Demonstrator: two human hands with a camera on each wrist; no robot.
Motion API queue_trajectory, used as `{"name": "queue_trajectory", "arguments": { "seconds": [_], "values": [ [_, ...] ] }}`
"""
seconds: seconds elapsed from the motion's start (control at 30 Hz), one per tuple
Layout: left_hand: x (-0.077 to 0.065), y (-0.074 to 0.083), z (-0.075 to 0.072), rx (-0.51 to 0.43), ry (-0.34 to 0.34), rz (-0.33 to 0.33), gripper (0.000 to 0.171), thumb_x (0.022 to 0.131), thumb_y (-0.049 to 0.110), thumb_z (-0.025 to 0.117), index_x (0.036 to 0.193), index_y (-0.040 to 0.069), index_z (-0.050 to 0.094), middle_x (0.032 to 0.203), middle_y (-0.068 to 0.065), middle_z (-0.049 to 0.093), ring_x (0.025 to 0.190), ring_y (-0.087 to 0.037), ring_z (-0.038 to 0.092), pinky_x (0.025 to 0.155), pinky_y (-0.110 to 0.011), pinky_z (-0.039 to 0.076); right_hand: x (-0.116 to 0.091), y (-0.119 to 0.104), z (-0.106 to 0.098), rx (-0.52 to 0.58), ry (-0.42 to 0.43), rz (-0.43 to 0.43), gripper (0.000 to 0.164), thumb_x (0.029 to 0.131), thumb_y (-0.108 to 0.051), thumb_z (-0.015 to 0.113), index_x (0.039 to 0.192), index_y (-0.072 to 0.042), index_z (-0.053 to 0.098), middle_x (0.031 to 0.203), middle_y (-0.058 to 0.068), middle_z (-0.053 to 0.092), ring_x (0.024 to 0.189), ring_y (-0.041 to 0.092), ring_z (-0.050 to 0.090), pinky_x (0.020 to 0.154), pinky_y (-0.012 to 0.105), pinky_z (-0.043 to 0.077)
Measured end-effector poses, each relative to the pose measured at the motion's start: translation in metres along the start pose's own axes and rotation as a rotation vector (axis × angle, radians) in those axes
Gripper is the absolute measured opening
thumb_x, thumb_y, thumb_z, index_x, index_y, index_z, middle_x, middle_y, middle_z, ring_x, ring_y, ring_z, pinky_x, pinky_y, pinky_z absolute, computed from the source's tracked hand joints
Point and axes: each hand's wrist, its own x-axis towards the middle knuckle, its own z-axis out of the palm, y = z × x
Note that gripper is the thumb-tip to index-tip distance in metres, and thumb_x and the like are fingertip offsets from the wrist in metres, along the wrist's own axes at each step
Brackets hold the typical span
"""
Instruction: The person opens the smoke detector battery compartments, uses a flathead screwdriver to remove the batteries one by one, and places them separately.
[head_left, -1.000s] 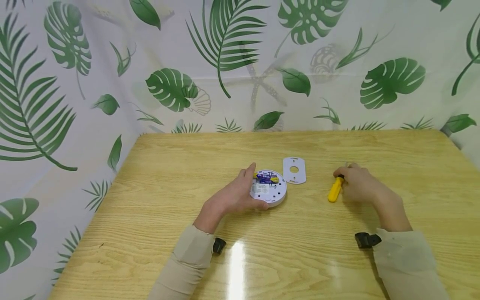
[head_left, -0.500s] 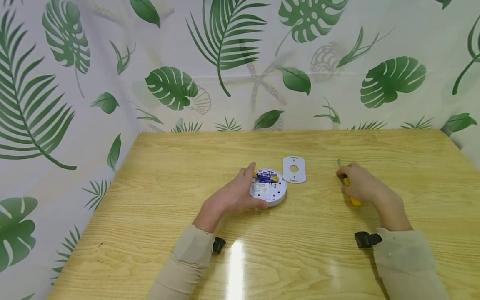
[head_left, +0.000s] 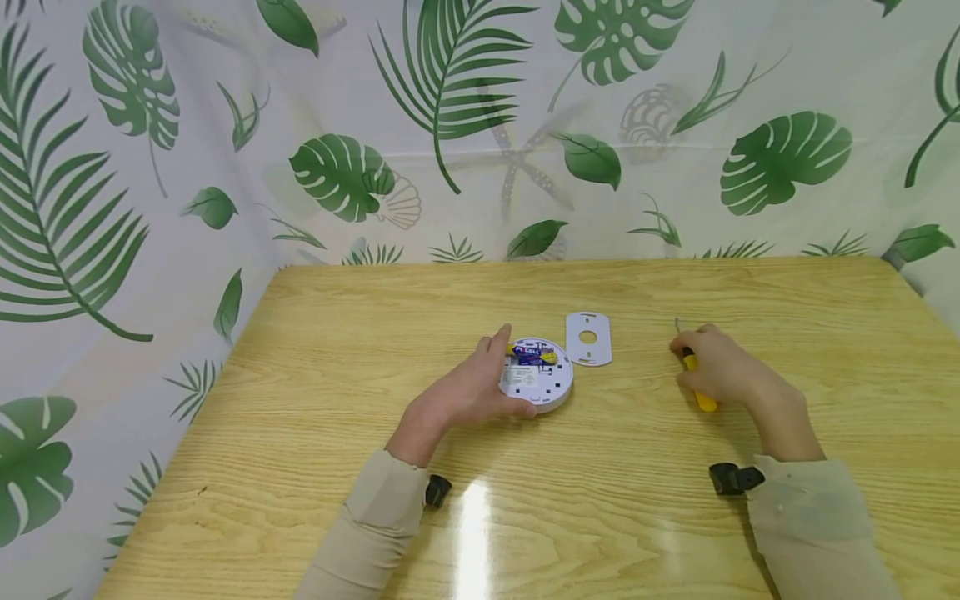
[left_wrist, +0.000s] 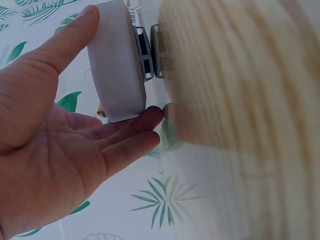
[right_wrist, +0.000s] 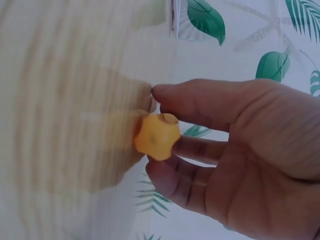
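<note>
A round white smoke detector (head_left: pixel 543 392) lies back side up near the table's middle, with a purple and yellow battery (head_left: pixel 534 357) set in it. My left hand (head_left: pixel 472 387) grips it from the left, thumb at the near rim and fingers at the far rim. In the left wrist view the white side wall (left_wrist: pixel 116 60) shows between thumb and fingers. Further right, my right hand (head_left: pixel 723 367) holds a screwdriver (head_left: pixel 705 402) low over the table, its tip pointing up and away. From the right wrist camera, the yellow handle (right_wrist: pixel 157 137) sits between thumb and fingers.
Just right of the smoke detector, a flat white mounting plate (head_left: pixel 576 352) with a round centre hole lies on the wooden table (head_left: pixel 300 358). Behind the table's far edge hangs a white cloth (head_left: pixel 480 225) printed with green leaves.
The screwdriver has turned in my right hand: its handle swung from the left to underneath the palm, and the tip now shows beyond the fingers. The left hand and smoke detector stay put.
</note>
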Motion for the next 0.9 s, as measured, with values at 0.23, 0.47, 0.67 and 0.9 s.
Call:
{"name": "queue_trajectory", "arguments": {
  "seconds": [0.23,0.47,0.67,0.9],
  "values": [
    [-0.001,-0.001,0.000,-0.001,0.001,0.010,0.116,0.084,0.045,0.079,0.160,0.010,-0.001,0.160,-0.021,0.020,0.137,-0.027,0.039,0.113,-0.040,0.035,0.000,-0.007,-0.001,-0.014,-0.020,0.011,0.049,0.091,-0.006,0.065,0.133,0.013,0.049,0.125,0.041,0.042,0.107,0.048,0.049,0.084,0.056,0.047],
    [-0.001,-0.001,0.000,-0.009,-0.002,0.008,0.116,0.084,0.046,0.078,0.160,0.011,-0.002,0.161,-0.019,0.019,0.137,-0.026,0.039,0.114,-0.040,0.034,-0.003,-0.023,-0.005,-0.031,-0.024,0.001,0.052,0.092,-0.007,0.066,0.136,0.012,0.047,0.131,0.044,0.035,0.112,0.052,0.048,0.087,0.061,0.046],
    [-0.001,-0.002,0.000,-0.021,0.001,0.012,0.116,0.084,0.045,0.079,0.160,0.012,-0.002,0.161,-0.019,0.019,0.137,-0.026,0.040,0.114,-0.040,0.034,-0.004,-0.032,-0.007,-0.033,-0.059,0.039,0.048,0.088,-0.007,0.068,0.130,0.009,0.053,0.117,0.038,0.041,0.087,0.036,0.053,0.072,0.045,0.049],
    [-0.001,-0.002,0.000,-0.021,0.002,0.015,0.116,0.084,0.045,0.079,0.160,0.011,-0.001,0.160,-0.019,0.021,0.135,-0.026,0.041,0.114,-0.039,0.034,-0.003,-0.031,-0.006,-0.023,-0.075,0.070,0.053,0.090,-0.012,0.068,0.135,0.009,0.050,0.120,0.040,0.038,0.084,0.033,0.054,0.071,0.044,0.050]
  ]
}}
